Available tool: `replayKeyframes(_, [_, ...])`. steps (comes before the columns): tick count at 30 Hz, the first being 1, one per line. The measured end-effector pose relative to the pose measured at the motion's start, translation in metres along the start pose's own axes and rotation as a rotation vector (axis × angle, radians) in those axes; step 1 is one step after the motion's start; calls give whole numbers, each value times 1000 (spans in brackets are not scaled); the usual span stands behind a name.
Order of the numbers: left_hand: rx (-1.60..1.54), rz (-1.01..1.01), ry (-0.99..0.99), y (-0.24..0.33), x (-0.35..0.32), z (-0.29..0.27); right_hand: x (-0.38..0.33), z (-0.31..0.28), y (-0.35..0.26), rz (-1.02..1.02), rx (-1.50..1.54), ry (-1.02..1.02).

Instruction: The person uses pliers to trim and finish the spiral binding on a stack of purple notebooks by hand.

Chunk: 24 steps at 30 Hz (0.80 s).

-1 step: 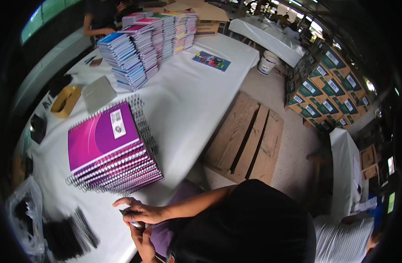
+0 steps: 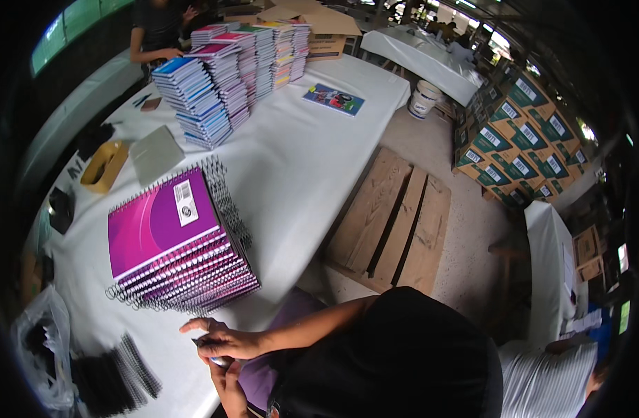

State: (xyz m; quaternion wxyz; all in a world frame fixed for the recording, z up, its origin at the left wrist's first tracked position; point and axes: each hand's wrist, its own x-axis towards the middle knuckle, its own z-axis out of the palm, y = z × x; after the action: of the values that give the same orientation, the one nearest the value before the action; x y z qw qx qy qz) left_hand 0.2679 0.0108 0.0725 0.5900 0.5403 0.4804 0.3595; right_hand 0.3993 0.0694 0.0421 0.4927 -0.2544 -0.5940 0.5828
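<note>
My right hand (image 2: 237,343) and my left hand (image 2: 230,390) are together at the table's near edge, just below a stack of purple spiral notebooks (image 2: 162,224). Between them shows a small silvery object (image 2: 222,361) with a dark pointed tip; its kind is not clear. The right hand's fingers bend around it, one finger reaching out to the left. Closed beneath it are the left hand's fingers, partly hidden. The notebooks lie piled with coils sticking out along two sides. A bundle of black spiral coils (image 2: 114,376) lies on the table to the left.
Stacks of notebooks (image 2: 194,104) stand at the table's far end, near another person's hand (image 2: 167,53). A single blue booklet (image 2: 333,99), a yellow container (image 2: 104,167) and a clear plastic bag (image 2: 44,348) share the table. Right of it are a wooden pallet (image 2: 354,216) and stacked cartons (image 2: 521,139).
Both hands stay at the same place around the small object, with only a very slight shift. The view has moved slightly; the notebooks stay put.
</note>
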Motion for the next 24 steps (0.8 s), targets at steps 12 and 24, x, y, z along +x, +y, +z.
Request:
replayKeyframes(12, [405, 108, 456, 2, 12, 1, 8, 3, -9, -23, -263, 184])
replayKeyframes(24, [35, 86, 301, -49, 11, 1, -5, 10, -17, -109, -432, 36])
